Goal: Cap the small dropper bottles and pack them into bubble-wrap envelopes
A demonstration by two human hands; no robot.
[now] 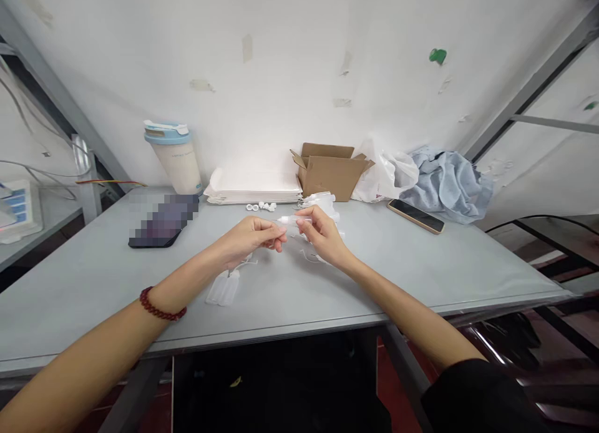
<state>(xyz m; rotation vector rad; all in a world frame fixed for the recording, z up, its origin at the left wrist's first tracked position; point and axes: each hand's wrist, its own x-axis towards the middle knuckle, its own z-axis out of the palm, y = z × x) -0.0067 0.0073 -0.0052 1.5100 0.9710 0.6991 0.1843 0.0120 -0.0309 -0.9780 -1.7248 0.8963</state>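
Both my hands meet over the middle of the grey table (84,283). My left hand (250,238), with a red bead bracelet on its wrist, pinches one end of a small clear plastic piece (291,221). My right hand (322,234) grips the other end with curled fingers. Two small clear plastic pouches (223,289) lie on the table just under my left wrist. A heap of similar clear plastic pieces (321,201) sits behind my right hand, and a few small white caps (261,206) lie beside it.
An open cardboard box (330,170) stands at the back by a white plastic bag (390,174) and a blue cloth (444,182). A phone (415,216) lies right, a dark device (161,228) left. A lidded cup (175,155) and white stack (253,186) stand behind.
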